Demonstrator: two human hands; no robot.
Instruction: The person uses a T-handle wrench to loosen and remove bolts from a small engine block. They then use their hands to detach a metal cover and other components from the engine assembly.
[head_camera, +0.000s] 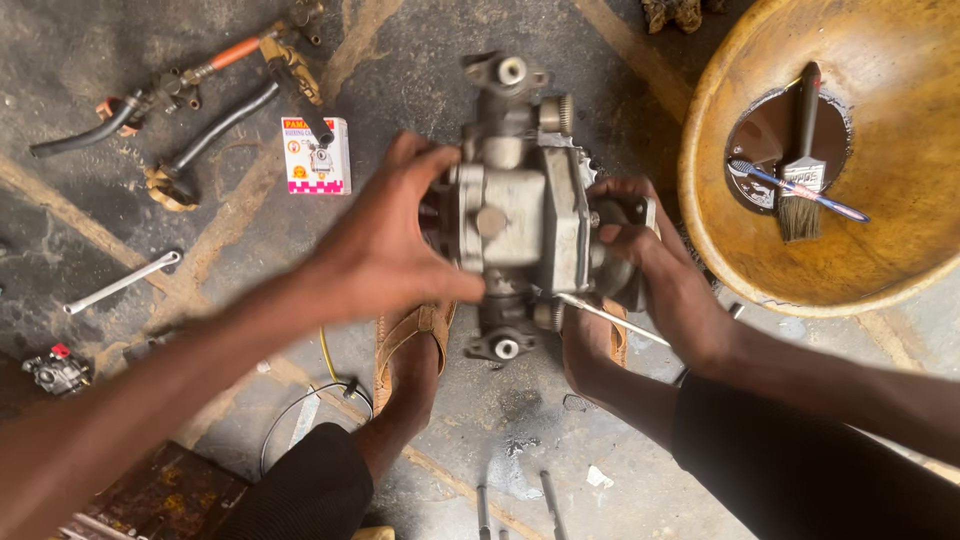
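Two hands: both clamped on one metal pump body (520, 200), held above the concrete floor (620, 80) between the sandalled feet.
Basin: yellow bowl (900, 270) at right, holding a paintbrush (802, 160) and toothbrush (795, 190), within reach for cleaning.
Left hand (385, 250): fingers spread over the housing's left face, steadying it.
Right hand (660, 270): grips the right end; a thin rod (610, 318) projects beneath.
Wrench (122, 283): lies on the floor, left.
Small box (316, 155): beside the hoses (215, 125).

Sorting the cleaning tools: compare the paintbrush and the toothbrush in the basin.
The paintbrush is broad, with a dark handle and wide tan bristles; the toothbrush is thin, blue and white, with a tiny head. The toothbrush lies slantwise over the paintbrush, which points nearly straight up the picture. Both rest in the yellow basin.
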